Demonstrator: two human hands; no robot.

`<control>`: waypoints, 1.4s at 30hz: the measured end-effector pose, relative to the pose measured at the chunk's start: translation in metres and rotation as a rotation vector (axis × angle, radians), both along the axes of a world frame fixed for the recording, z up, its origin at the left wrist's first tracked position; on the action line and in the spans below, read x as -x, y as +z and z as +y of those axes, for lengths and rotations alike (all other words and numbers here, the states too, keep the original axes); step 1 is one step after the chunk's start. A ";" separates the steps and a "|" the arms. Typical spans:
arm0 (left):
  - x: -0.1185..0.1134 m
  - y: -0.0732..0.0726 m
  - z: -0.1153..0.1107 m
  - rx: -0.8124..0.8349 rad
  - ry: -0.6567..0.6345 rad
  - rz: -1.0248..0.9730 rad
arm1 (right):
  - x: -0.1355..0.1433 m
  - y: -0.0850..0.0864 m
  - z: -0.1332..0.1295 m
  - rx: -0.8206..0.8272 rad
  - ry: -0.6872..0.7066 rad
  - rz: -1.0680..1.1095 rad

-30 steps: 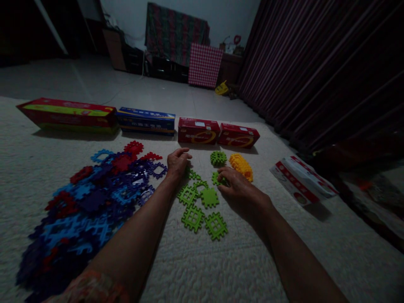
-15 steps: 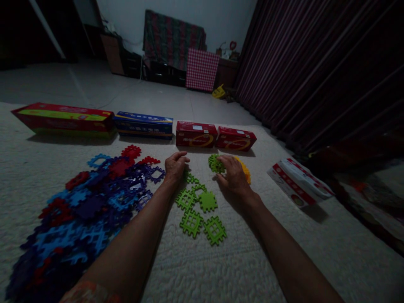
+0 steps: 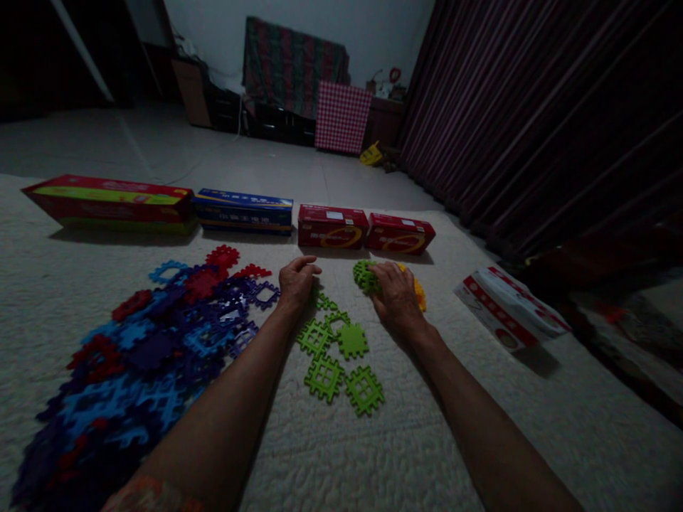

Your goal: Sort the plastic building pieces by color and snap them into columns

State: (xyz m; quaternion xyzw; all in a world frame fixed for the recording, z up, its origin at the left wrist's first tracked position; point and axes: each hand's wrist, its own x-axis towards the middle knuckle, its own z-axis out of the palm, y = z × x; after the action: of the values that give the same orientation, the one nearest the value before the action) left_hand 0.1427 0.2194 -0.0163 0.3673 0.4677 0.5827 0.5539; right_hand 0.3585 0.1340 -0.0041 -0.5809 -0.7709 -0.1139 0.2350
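Note:
My right hand [image 3: 398,297] closes its fingers over the right side of a small stack of green interlocking plastic tiles [image 3: 366,276]. Its thumb is tucked out of sight. Yellow tiles [image 3: 419,293] show just behind that hand. My left hand [image 3: 297,284] rests on the quilted mat with fingers loosely curled, and no object shows in it. Beside it, several loose green tiles [image 3: 352,341] lie flat between my forearms, some with window-like cutouts. Left of my left arm spreads a large heap of blue, purple and red tiles [image 3: 154,348].
Along the mat's far side stand a long red-and-yellow box [image 3: 122,203], a blue box [image 3: 242,213] and two red boxes [image 3: 331,229]. A white-and-red box [image 3: 506,313] sits at right. Dark curtains [image 3: 480,107] hang beyond it.
My right hand has drawn its thumb in and closed against the green stack; before, the thumb stood apart. My left hand and the loose tiles have stayed put.

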 end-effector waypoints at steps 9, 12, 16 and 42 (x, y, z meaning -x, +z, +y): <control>0.000 0.005 -0.003 0.010 0.014 -0.002 | -0.004 -0.001 -0.002 0.028 0.005 0.005; 0.000 0.006 -0.003 0.022 0.015 -0.010 | -0.005 -0.003 -0.002 0.026 -0.002 0.005; 0.001 0.007 -0.003 0.028 0.025 -0.012 | -0.004 -0.002 -0.002 0.019 -0.008 0.000; 0.003 0.010 -0.002 0.075 0.061 -0.081 | 0.041 0.046 -0.052 0.659 0.358 0.119</control>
State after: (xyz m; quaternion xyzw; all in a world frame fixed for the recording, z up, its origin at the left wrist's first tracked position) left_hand 0.1394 0.2171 -0.0064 0.3082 0.4774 0.5957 0.5676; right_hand 0.3179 0.0824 0.0415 -0.4871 -0.8406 0.2167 0.0961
